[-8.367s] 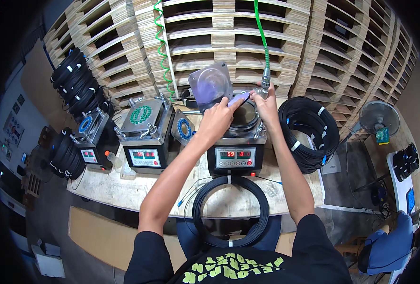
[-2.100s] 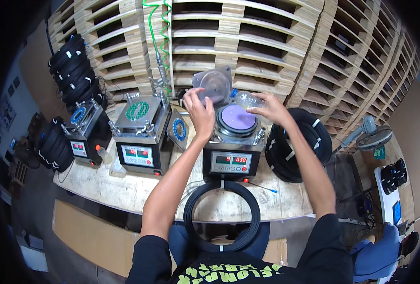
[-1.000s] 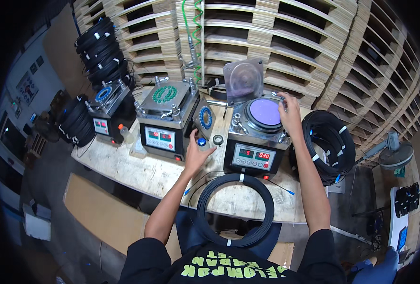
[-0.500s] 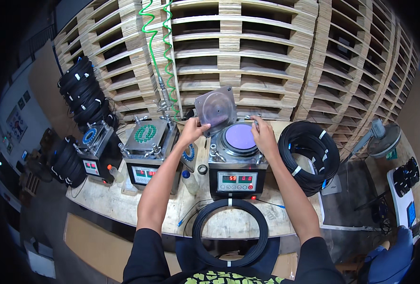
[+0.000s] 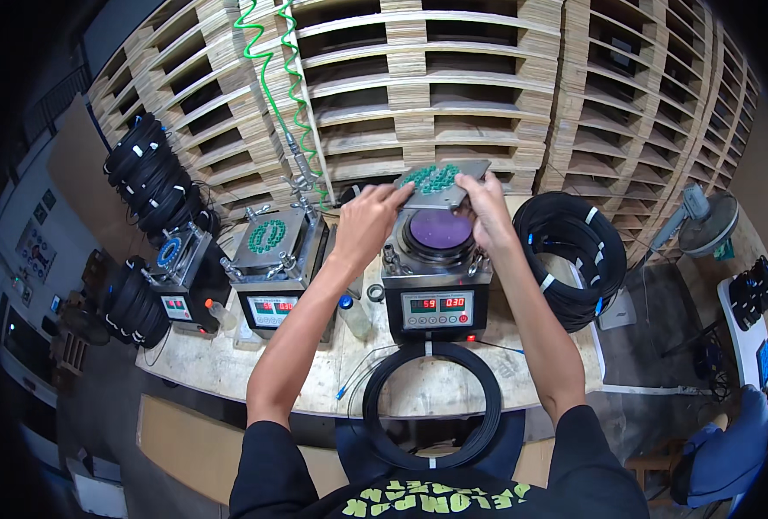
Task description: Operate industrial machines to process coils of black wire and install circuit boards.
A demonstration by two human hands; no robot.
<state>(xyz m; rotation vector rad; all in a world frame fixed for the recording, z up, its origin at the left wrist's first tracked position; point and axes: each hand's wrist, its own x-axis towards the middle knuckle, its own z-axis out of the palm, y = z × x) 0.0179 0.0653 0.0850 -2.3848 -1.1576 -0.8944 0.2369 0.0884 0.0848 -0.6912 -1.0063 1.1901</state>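
Both hands hold a square metal polishing plate (image 5: 465,173), with a ring of green connector holders (image 5: 427,179) on its top. My left hand (image 5: 368,223) is closed on the plate's left edge. On its right side, my right hand (image 5: 490,214) grips the edge, thumb on top. The plate hangs slightly tilted above and behind the purple round pad (image 5: 440,232) of a polishing machine (image 5: 437,310), apart from the pad. Metal clamp posts (image 5: 391,257) stand at the machine's left corner; the right ones are hidden behind my hand.
Two similar machines, one with a green-ringed plate (image 5: 250,251) and one with a blue ring (image 5: 169,253), stand left. Black cable coils lie at right (image 5: 604,251) and in front (image 5: 371,394). A bottle (image 5: 354,320) is near my left forearm. Stacked pallets (image 5: 410,91) rise behind.
The plate has turned from steeply tilted, underside showing, to nearly level with green holders up. My right hand has left the machine's clamp and taken the plate's right edge. The display's digits differ.
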